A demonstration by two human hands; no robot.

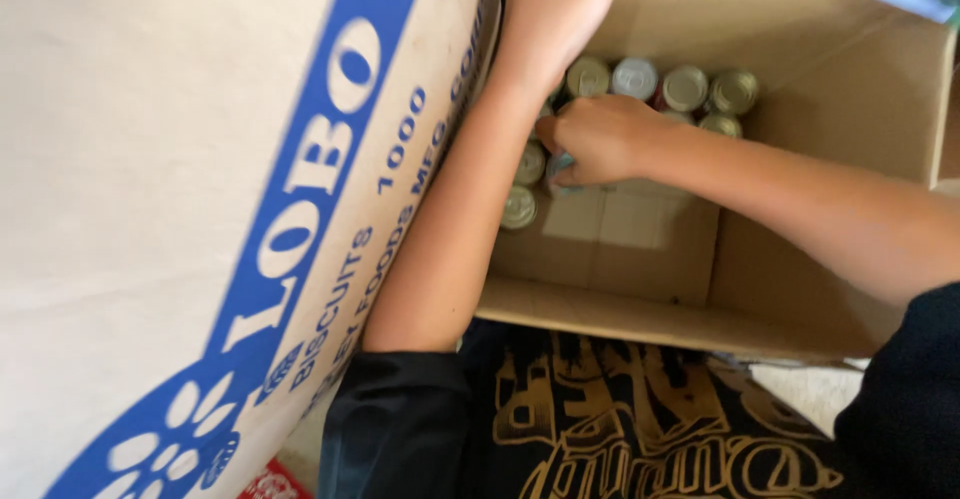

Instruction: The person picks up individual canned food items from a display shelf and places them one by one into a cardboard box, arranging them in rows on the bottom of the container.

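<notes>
Being pulled from the cans point(660, 84) at twelve o'clock in the box point(830, 79), one can point(557, 171) is being grasped by the right hand point(595, 139). The left hand's point(555, 4) grip cannot be told. Lifting straight up is probably being called for.

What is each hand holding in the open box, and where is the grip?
Right hand closes around the top of a can. Left hand rests on the box wall; any grip cannot be told.

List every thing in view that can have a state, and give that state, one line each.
Open cardboard box: flaps up, partly filled, bare floor at the near side.
Cans: upright, lids sealed, packed along the far wall.
Right hand: closed around a can inside the box.
Left hand: resting at the box's far left corner.
Printed carton: closed, beside the left arm.
</notes>
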